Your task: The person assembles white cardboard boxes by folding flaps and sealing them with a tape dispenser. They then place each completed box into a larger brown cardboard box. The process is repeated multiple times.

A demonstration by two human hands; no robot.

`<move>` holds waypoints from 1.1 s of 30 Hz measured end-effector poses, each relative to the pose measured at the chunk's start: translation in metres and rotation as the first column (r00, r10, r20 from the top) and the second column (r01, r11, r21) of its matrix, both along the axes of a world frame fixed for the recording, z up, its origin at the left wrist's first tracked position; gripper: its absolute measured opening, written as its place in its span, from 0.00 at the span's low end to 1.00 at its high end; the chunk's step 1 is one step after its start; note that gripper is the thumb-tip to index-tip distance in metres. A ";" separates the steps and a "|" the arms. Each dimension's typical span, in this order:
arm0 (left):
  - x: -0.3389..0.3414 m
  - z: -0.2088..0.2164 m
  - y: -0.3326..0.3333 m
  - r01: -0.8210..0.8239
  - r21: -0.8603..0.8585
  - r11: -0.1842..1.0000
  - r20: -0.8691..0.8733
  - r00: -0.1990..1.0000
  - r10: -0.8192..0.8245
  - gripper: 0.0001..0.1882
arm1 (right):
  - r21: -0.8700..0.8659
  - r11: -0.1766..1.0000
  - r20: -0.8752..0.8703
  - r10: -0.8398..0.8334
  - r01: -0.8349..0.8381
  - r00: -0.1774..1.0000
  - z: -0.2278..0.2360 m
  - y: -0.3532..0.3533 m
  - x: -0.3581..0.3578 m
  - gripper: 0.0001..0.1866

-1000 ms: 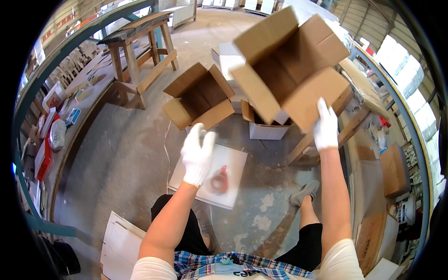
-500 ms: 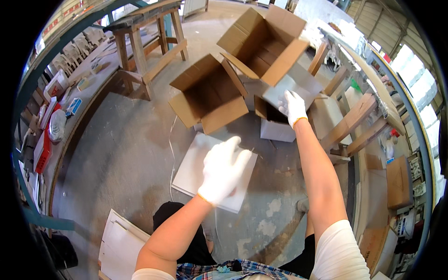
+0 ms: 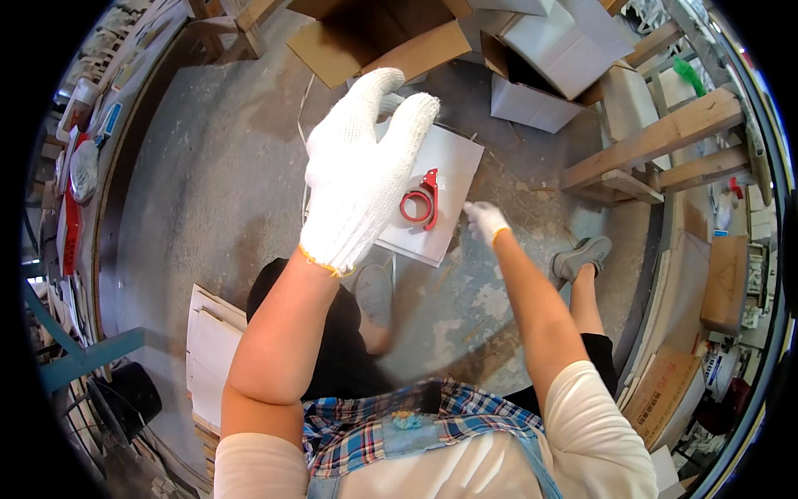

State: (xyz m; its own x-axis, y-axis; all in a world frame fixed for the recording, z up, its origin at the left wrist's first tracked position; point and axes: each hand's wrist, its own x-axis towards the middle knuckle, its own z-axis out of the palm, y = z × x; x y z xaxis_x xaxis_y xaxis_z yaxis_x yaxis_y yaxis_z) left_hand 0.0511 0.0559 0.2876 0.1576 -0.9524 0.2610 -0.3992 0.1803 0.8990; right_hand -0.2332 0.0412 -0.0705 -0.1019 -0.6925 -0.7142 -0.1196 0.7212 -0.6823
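A white knit glove covers my left hand (image 3: 359,166), which is raised high over the floor. Its thumb stands apart from the loosely bent fingers, and nothing shows between them. Beyond and below it lies a stack of flat white boards (image 3: 449,170), partly hidden by that hand. On the top board rests a red tape dispenser (image 3: 431,200); whether it carries a roll is not plain. My right hand (image 3: 487,223), gloved too and slightly blurred, hangs beside the boards' right edge with fingers loosely apart and no object seen in it.
An open brown carton (image 3: 391,51) and a white carton (image 3: 532,101) stand ahead, with a white box (image 3: 569,50) tilted over the latter. Wooden trestle legs (image 3: 657,137) rise at right. More white boards (image 3: 212,353) lie at my left; a cluttered shelf (image 3: 125,125) runs along that side.
My right hand has left the white box and come back toward me, beside the boards. My left hand has risen, and the tape dispenser is now in plain sight. The view has tilted downward.
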 end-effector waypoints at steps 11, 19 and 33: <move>-0.012 -0.004 0.003 0.024 0.167 0.986 0.152 0.987 -0.050 0.27 | 0.073 0.997 -0.532 0.052 -0.016 0.845 -0.025 0.031 0.065 0.33; -0.029 -0.007 -0.003 0.095 0.195 0.976 0.165 0.978 -0.128 0.28 | -0.158 0.951 -0.112 -0.285 0.266 0.952 -0.063 0.036 0.054 0.29; -0.021 -0.134 -0.009 0.219 0.590 0.777 0.510 0.646 -0.569 0.31 | -0.137 0.941 0.516 -0.199 0.309 0.833 0.061 0.085 0.073 0.21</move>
